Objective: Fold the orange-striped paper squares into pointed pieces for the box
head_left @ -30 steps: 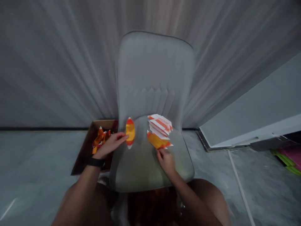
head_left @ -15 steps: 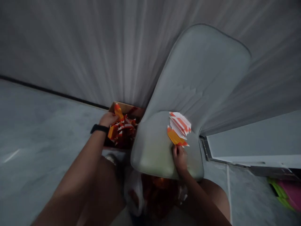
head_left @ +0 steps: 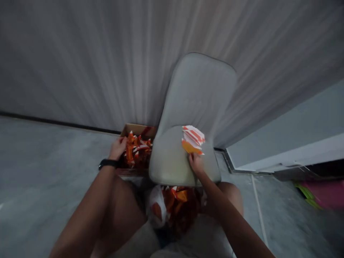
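My left hand (head_left: 118, 147), with a dark band on its wrist, is at the left rim of a cardboard box (head_left: 134, 128). Its fingers look loosely apart beside the orange packets (head_left: 130, 152) heaped inside. My right hand (head_left: 196, 163) is over the front of a pale grey padded chair (head_left: 166, 157). Its closed fingers pinch the lower edge of an orange and white packet (head_left: 191, 147). Beyond that packet, a fanned stack of white and orange packets (head_left: 194, 134) lies on the seat.
Between my knees, below the seat, is a clear plastic bag (head_left: 156, 206) with more orange packets (head_left: 180, 197). A pleated grey curtain (head_left: 129, 71) hangs behind the chair. At right are a pale panel (head_left: 282, 125) and a pink and green item (head_left: 322, 193) on the floor.
The orange packet in my left hand has been let go into the box, and that hand has drawn back to the rim. My right hand stays at the packet. The view has shifted.
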`<state>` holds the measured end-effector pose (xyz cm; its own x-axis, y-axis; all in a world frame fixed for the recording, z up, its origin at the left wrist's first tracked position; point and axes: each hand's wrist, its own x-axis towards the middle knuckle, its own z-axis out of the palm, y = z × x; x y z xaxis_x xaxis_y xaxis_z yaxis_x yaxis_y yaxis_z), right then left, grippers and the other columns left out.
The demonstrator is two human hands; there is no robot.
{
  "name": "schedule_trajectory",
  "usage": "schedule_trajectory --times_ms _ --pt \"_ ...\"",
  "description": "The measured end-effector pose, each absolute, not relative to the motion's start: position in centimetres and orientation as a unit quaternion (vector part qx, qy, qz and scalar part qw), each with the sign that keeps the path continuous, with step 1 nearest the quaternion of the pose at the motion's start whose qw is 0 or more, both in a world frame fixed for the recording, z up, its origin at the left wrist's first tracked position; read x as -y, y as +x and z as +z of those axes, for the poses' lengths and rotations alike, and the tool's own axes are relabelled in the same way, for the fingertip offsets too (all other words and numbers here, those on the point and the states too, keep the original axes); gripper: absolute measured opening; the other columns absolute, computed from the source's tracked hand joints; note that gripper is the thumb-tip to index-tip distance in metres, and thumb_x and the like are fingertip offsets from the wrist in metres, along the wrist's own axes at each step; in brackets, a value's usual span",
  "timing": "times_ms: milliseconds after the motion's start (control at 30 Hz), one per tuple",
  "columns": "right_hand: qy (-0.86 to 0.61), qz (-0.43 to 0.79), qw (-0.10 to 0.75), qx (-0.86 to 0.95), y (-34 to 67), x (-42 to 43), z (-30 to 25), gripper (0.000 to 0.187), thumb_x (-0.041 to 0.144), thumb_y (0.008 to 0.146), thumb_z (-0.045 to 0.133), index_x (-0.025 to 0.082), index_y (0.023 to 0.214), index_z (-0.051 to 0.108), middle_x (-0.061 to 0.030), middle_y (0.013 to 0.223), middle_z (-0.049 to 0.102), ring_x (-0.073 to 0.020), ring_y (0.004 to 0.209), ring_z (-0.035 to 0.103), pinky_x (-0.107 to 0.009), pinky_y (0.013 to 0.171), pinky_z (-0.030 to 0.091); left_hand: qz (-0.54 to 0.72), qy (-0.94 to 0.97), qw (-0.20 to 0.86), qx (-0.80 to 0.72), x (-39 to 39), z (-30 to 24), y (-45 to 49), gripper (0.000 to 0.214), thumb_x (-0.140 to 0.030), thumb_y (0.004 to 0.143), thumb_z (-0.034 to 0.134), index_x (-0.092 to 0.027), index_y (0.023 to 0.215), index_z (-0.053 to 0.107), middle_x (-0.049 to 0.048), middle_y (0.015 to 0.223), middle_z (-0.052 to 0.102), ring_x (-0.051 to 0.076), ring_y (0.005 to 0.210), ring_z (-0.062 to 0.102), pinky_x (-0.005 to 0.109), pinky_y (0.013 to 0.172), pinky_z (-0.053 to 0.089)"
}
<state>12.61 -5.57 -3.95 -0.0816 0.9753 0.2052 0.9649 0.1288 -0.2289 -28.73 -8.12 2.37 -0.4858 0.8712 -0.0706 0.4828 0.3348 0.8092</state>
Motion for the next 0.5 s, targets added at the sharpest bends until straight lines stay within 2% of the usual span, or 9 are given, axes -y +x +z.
schedule_trajectory --times_ms 67,133,200,267,400,500 --pt "-0.672 0.012 0.157 0.724 13.4 4.4 -3.2 0.029 0.033 0.1 0.043 0.014 0.112 0.062 -0.0128 0.107 0.067 -0.022 0.094 0.059 -0.029 0.08 0.041 0.369 0.471 0.234 -0.766 11.8 2.4 -26.7 0.041 -0.041 0.093 0.043 -0.011 0.108 0.067 0.0111 0.092 0.075 0.024 0.09 0.066 0.031 0.079 0.051" --pt "-0.682 0.011 0.158 0.714 14.4 3.4 -2.5 0.036 0.038 0.096 0.054 0.013 0.121 0.059 -0.0159 0.116 0.065 -0.0252 0.103 0.057 -0.032 0.085 0.041 0.332 0.534 0.185 -0.755 16.5 2.0 -25.0 0.038 -0.045 0.09 0.047 -0.018 0.108 0.068 0.0101 0.101 0.075 0.027 0.093 0.067 0.036 0.085 0.052" --pt "-0.687 0.021 0.155 0.71 15.2 2.8 -2.1 0.043 0.043 0.089 0.065 0.012 0.119 0.062 -0.0179 0.115 0.064 -0.0283 0.105 0.056 -0.034 0.088 0.04 0.289 0.597 0.147 -0.733 21.5 1.4 -23.9 0.036 -0.047 0.088 0.051 -0.025 0.111 0.067 0.0083 0.112 0.073 0.031 0.1 0.067 0.043 0.096 0.05" --pt "-0.686 0.036 0.151 0.71 15.6 2.8 -1.8 0.043 0.047 0.086 0.069 0.013 0.112 0.065 -0.0181 0.112 0.065 -0.0298 0.105 0.056 -0.036 0.088 0.04 0.308 0.623 0.13 -0.707 25.3 1.0 -23.5 0.033 -0.043 0.09 0.047 -0.028 0.114 0.064 0.0064 0.122 0.07 0.031 0.113 0.064 0.045 0.103 0.048" --pt "-0.686 0.053 0.138 0.712 15.4 3.5 -1.5 0.04 0.048 0.088 0.067 0.015 0.111 0.067 -0.0173 0.115 0.063 -0.0297 0.107 0.055 -0.036 0.088 0.039 0.28 0.667 0.108 -0.682 27.6 1.9 -22.2 0.037 -0.038 0.091 0.048 -0.026 0.123 0.06 0.0091 0.132 0.064 0.031 0.124 0.059 0.049 0.108 0.046" --pt "-0.692 0.053 0.139 0.706 15.2 4.4 -1.5 0.037 0.042 0.09 0.065 0.014 0.115 0.064 -0.0182 0.117 0.062 -0.0299 0.107 0.054 -0.037 0.087 0.038 0.21 0.731 0.111 -0.64 26.7 4.5 -18.5 0.035 -0.035 0.093 0.047 -0.023 0.121 0.064 0.0113 0.131 0.066 0.032 0.123 0.059 0.052 0.109 0.045"
